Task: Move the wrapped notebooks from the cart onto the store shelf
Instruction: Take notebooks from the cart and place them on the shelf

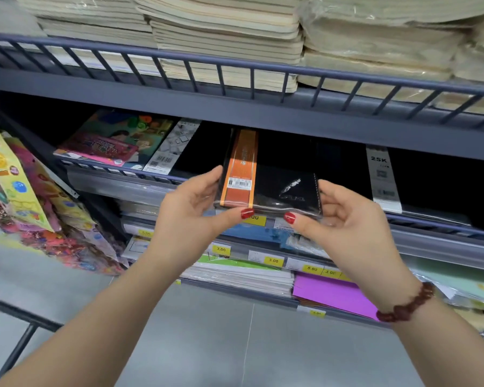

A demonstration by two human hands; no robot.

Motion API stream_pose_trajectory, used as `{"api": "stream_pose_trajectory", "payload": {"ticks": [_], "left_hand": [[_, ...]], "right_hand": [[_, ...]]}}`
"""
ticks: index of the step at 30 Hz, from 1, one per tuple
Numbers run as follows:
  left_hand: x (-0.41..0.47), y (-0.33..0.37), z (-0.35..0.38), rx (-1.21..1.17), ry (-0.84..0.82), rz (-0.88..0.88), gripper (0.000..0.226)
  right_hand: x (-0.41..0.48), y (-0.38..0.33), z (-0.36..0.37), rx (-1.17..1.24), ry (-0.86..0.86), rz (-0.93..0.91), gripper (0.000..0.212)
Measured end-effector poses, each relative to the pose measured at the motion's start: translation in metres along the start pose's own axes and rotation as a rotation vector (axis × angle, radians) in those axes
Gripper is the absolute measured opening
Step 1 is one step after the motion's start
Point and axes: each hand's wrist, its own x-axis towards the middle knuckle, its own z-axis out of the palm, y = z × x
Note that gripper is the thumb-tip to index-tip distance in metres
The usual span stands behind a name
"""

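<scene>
Two forearms, bare, no sleeves in view.
Left hand [187, 210]: glossy red polish on the left thumbnail [247, 213].
Right hand [347, 219]: matching red polish on the right thumbnail [289, 217]; a bracelet [408, 305] of chunky reddish-brown beads circles the wrist, at four o'clock from the hand.

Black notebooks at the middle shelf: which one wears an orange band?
The wrapped notebook held between the left hand and right hand; its neighbours wear a white 25K band and a grey patterned band.

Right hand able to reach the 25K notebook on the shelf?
Probably not as is: the right hand and left hand both hold the wrapped notebook. The 25K notebook itself lies unobstructed.
</scene>
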Motion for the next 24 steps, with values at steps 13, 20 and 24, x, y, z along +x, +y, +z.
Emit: {"api": "stream_pose_trajectory", "payload": {"ticks": [13, 20, 24], "left_hand": [[0.072, -0.008, 0.013, 0.144, -0.024, -0.001, 0.067], [0.081, -0.019, 0.013, 0.034, -0.071, -0.039, 0.080], [0.080, -0.021, 0.013, 0.037, -0.060, -0.046, 0.079]], "right_hand": [[0.054, 0.025, 0.009, -0.231, 0.266, 0.036, 0.069], [0.059, 0.034, 0.010, -0.233, 0.306, 0.032, 0.055], [0.056, 0.037, 0.009, -0.213, 0.294, 0.033, 0.053]]}}
